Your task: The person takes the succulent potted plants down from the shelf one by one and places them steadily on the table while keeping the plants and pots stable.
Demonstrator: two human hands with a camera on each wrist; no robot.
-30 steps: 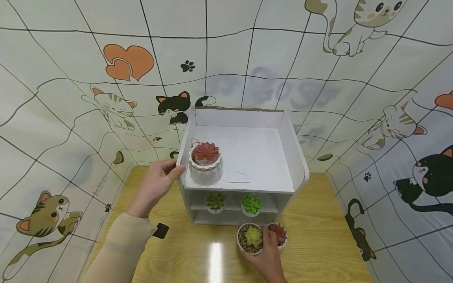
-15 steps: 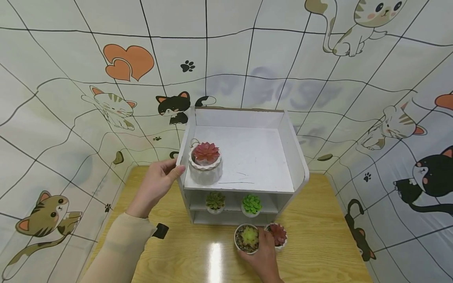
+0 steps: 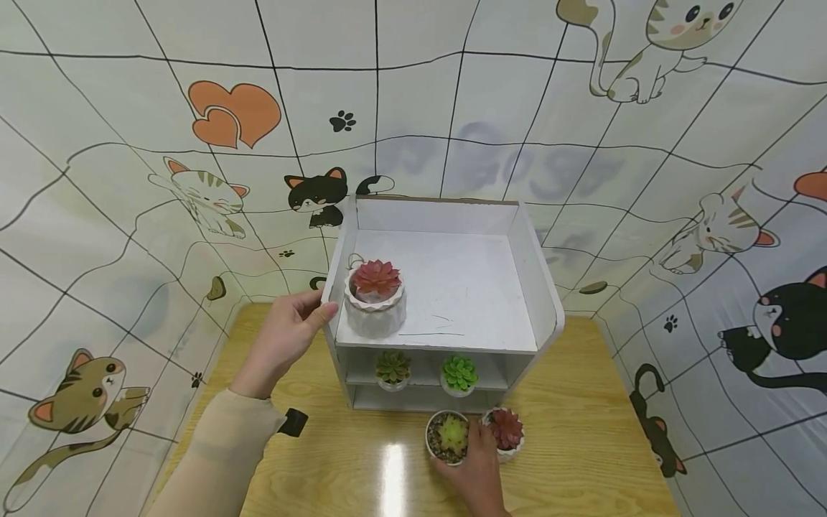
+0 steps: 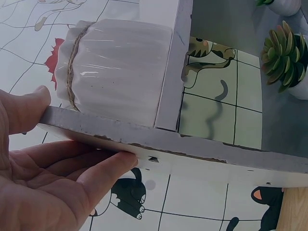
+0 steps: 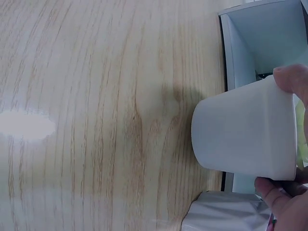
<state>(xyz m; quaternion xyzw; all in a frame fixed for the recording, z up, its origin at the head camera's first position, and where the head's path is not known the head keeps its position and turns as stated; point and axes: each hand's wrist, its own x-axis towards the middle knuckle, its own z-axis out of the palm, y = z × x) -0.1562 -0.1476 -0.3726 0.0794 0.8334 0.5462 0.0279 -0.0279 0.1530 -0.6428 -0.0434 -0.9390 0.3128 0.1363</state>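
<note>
My left hand [image 3: 284, 337] grips the left side panel of a white two-tier shelf [image 3: 452, 287], thumb on one face and fingers on the other. In front of the shelf, my right hand [image 3: 474, 463] holds a smooth white pot [image 5: 245, 130] by its rim. A yellow-green succulent [image 3: 452, 434] grows from gravel in it. Whether the pot's base touches the table is unclear. Just right of that hand stands a potted red succulent [image 3: 506, 429], its white faceted pot [image 5: 226, 211] partly cut off in the right wrist view.
On the shelf's top, at the left, sits a wavy-rimmed white pot [image 3: 376, 316] with a red succulent and twine. The tier below carries a dark green succulent [image 3: 393, 368] and a bright green one [image 3: 459, 373]. Cat-patterned cloth [image 3: 413, 100] surrounds the wooden table [image 3: 568, 445].
My right hand and the yellow-green succulent's pot have shifted slightly left, showing more of the red succulent beside them. The left hand and shelf stay put.
</note>
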